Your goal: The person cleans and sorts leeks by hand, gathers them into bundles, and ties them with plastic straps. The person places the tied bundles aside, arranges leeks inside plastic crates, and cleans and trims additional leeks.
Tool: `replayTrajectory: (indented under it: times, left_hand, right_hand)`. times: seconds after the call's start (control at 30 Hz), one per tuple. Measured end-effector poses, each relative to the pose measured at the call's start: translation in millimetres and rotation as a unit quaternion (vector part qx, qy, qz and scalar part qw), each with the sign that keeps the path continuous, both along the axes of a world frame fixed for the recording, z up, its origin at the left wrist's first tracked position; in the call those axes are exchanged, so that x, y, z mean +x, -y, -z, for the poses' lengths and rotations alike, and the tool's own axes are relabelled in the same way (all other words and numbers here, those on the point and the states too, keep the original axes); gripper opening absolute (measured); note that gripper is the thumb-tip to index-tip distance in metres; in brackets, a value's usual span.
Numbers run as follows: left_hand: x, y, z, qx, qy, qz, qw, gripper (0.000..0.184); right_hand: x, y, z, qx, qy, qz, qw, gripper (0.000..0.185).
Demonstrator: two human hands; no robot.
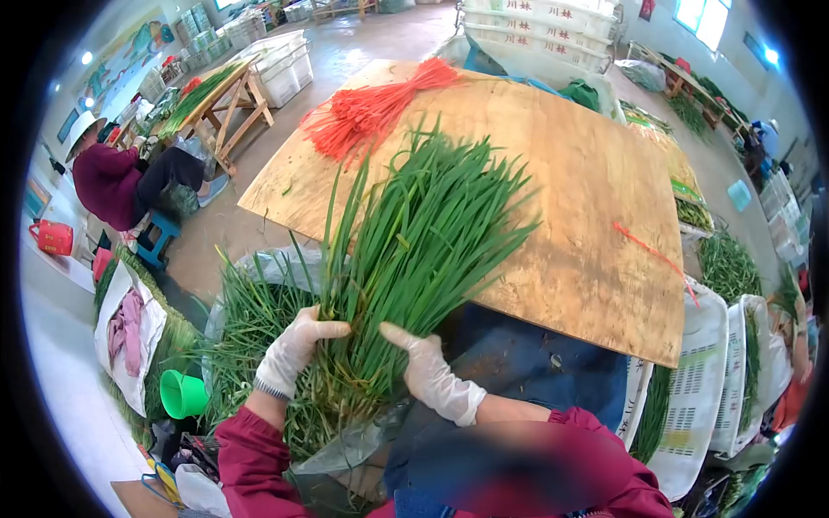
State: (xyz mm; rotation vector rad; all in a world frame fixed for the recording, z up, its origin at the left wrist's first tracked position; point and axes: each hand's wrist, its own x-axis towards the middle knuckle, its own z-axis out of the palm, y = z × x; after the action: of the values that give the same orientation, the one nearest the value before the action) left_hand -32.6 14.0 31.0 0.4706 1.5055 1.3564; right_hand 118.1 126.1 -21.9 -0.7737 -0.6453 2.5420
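A large bunch of long green leaves (432, 224) fans out over the near left edge of a wooden board (587, 207). My left hand (298, 350), in a whitish glove, is closed round the left side of the bunch near its lower end, thumb pointing right. My right hand (432, 371), also gloved, is at the right side of the bunch with its thumb against the leaves; its other fingers are partly hidden. Below and left lies a heap of loose leaves (259, 319) in clear plastic. Red ties (363, 112) lie in a pile at the board's far left.
A single red tie (648, 246) lies on the board's right side. A green cup (183, 394) is at the lower left. White crates (691, 388) stand at the right, stacked crates (540, 34) behind the board. A seated person (112, 177) works at the left.
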Motion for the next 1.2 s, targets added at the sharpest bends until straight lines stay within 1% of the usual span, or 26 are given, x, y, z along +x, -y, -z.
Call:
replayTrajectory:
  times: [0.03, 0.07, 0.1, 0.17, 0.27, 0.33, 0.37, 0.4, 0.43, 0.53, 0.57, 0.63, 0.7, 0.73, 0.8, 0.83, 0.87, 0.9, 0.93, 0.97, 1.0, 1.03, 1.1, 1.13, 1.17, 1.2]
  left_hand:
    - [-1.5, -7.0, 4.0, 0.014, 0.005, -0.004, 1.000, 0.044]
    - [-5.5, -13.8, 8.2, 0.040, 0.000, 0.016, 0.999, 0.046]
    - [-6.6, -20.5, 7.6, 0.038, -0.002, 0.021, 0.999, 0.046]
    - [-7.0, -33.3, 5.4, 0.030, -0.007, 0.032, 0.999, 0.046]
    - [-11.3, -43.2, 6.1, 0.067, 0.012, 0.050, 0.996, 0.047]
    - [-11.6, -45.9, 7.9, 0.093, 0.039, 0.050, 0.994, 0.048]
    - [-9.4, -47.0, 7.1, 0.097, -0.002, 0.052, 0.994, 0.048]
    - [-5.5, -46.6, 4.9, 0.099, -0.042, 0.051, 0.993, 0.049]
    - [-1.6, -43.6, 1.9, 0.098, -0.081, 0.048, 0.991, 0.050]
    - [7.9, -20.3, -34.4, 0.097, -0.120, -0.045, 0.987, 0.047]
    - [9.6, -11.3, -51.6, 0.109, -0.146, -0.079, 0.980, 0.046]
    - [6.9, 10.6, -80.1, 0.105, -0.195, -0.135, 0.966, 0.045]
    - [10.2, 28.7, -101.5, 0.146, -0.244, -0.217, 0.934, 0.039]
    - [8.6, 38.3, -107.1, 0.156, -0.257, -0.237, 0.924, 0.038]
    - [5.5, 52.5, -113.6, 0.201, -0.264, -0.267, 0.905, 0.035]
    - [4.2, 58.4, -113.4, 0.200, -0.268, -0.276, 0.901, 0.035]
    - [2.1, 64.6, -111.4, 0.200, -0.273, -0.286, 0.897, 0.035]
    - [-1.1, 70.6, -109.3, 0.202, -0.279, -0.294, 0.891, 0.035]
    - [-7.7, 77.8, -100.8, 0.177, -0.320, -0.293, 0.884, 0.036]
    - [-12.8, 81.9, -93.5, 0.181, -0.282, -0.271, 0.903, 0.041]
    - [-14.1, 81.8, -84.7, 0.196, -0.279, -0.297, 0.892, 0.044]
    - [-15.8, 81.5, -76.1, 0.212, -0.279, -0.322, 0.880, 0.048]
    - [-26.2, 88.4, -64.0, 0.157, -0.274, -0.257, 0.913, 0.052]
    - [-29.0, 87.8, -62.7, 0.124, -0.332, -0.247, 0.902, 0.052]
    - [-29.4, 86.5, -63.4, 0.158, -0.268, -0.252, 0.917, 0.048]
    - [-28.7, 85.7, -68.5, 0.169, -0.274, -0.262, 0.910, 0.046]
  right_hand:
    - [-0.8, -9.7, -0.1, -0.008, 0.017, -0.002, 1.000, 0.039]
    - [-3.2, -15.9, -1.1, 0.011, 0.012, 0.024, 1.000, 0.038]
    - [-5.3, -22.2, 4.6, 0.053, 0.022, 0.031, 0.998, 0.037]
    - [-8.2, -30.7, -0.7, 0.066, 0.002, 0.045, 0.997, 0.036]
    - [-10.3, -38.3, -14.3, 0.142, 0.003, 0.053, 0.988, 0.037]
    - [-14.6, -35.3, -17.2, 0.153, 0.007, 0.047, 0.987, 0.037]
    - [-17.6, -32.9, -19.9, 0.159, 0.008, 0.041, 0.986, 0.037]
    - [-20.6, -29.7, -24.4, 0.126, -0.007, 0.038, 0.991, 0.035]
    - [-22.7, -25.2, -33.3, 0.138, -0.013, 0.028, 0.990, 0.034]
    - [-32.0, -13.6, -70.7, 0.173, -0.032, -0.016, 0.984, 0.032]
    - [-39.4, -8.6, -88.1, 0.205, -0.067, -0.017, 0.976, 0.032]
    - [-55.5, -3.7, -116.5, 0.261, -0.133, -0.078, 0.953, 0.031]
    - [-70.3, 1.9, -144.0, 0.361, -0.155, -0.113, 0.913, 0.026]
    - [-75.7, 2.8, -156.9, 0.451, -0.169, -0.130, 0.867, 0.024]
    - [-88.9, 12.9, -164.3, 0.404, -0.207, -0.166, 0.876, 0.023]
    - [-94.8, 17.6, -167.0, 0.380, -0.225, -0.183, 0.879, 0.023]
    - [-98.4, 17.7, -169.9, 0.397, -0.216, -0.215, 0.865, 0.030]
    - [-101.8, 20.2, -168.3, 0.419, -0.208, -0.222, 0.856, 0.032]
    - [-108.0, 21.1, -162.6, 0.443, -0.201, -0.227, 0.844, 0.034]
    - [-116.0, 20.5, -156.3, 0.470, -0.198, -0.230, 0.829, 0.036]
    - [-124.8, 19.2, -144.6, 0.486, -0.194, -0.250, 0.815, 0.042]
    - [-131.1, 21.1, -132.9, 0.474, -0.198, -0.257, 0.818, 0.043]
    - [-140.9, 24.4, -122.0, 0.456, -0.202, -0.307, 0.811, 0.045]
    - [-142.3, 27.6, -122.5, 0.444, -0.195, -0.310, 0.818, 0.044]
    - [-143.4, 29.5, -123.3, 0.431, -0.186, -0.315, 0.825, 0.043]
    - [-144.8, 28.4, -125.3, 0.411, -0.186, -0.332, 0.828, 0.044]
